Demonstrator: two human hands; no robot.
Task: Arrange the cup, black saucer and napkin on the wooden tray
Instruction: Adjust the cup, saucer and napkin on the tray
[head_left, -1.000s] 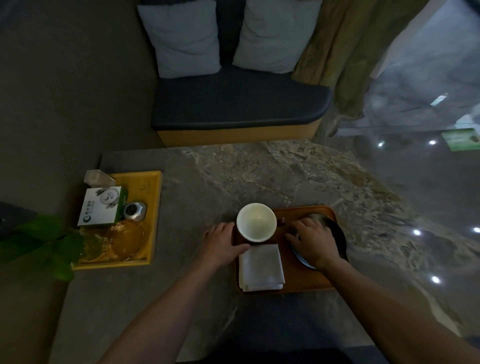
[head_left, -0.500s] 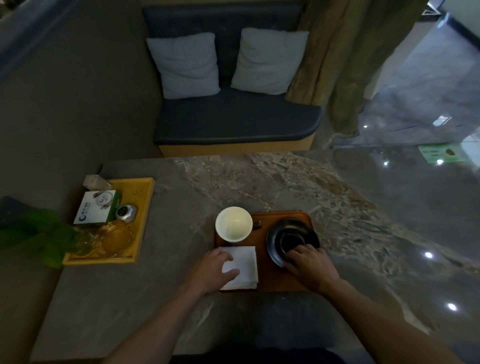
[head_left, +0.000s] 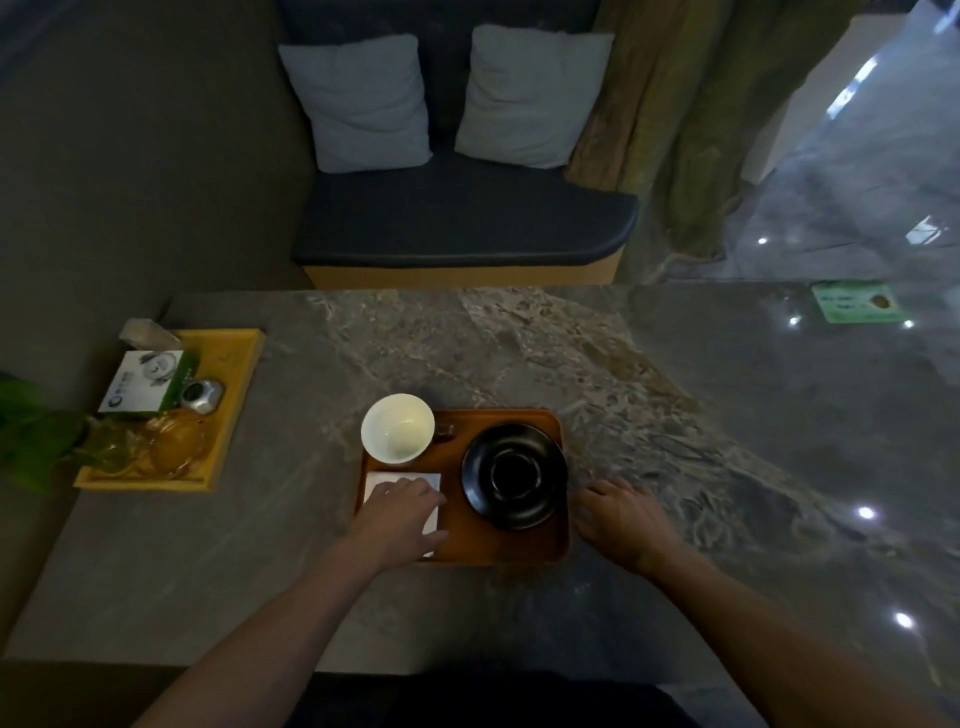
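Note:
A brown wooden tray (head_left: 511, 548) lies on the marble table in front of me. The white cup (head_left: 397, 428) stands empty at the tray's far left corner. The black saucer (head_left: 514, 475) rests on the tray's right half. A white folded napkin (head_left: 432, 486) lies on the tray's near left part, mostly covered by my left hand (head_left: 397, 517), which rests flat on it with fingers apart. My right hand (head_left: 621, 519) lies on the table just right of the tray, fingers spread, holding nothing.
A yellow tray (head_left: 234, 410) at the table's left holds a white-green box (head_left: 143, 384), a small metal object (head_left: 201, 396) and a glass dish (head_left: 174, 447). Green leaves (head_left: 36, 436) overhang the left edge. A bench with two cushions (head_left: 358, 104) stands beyond the table.
My right hand has come off the black saucer and moved to the table right of the tray. My left hand went from beside the cup onto the napkin and stays there.

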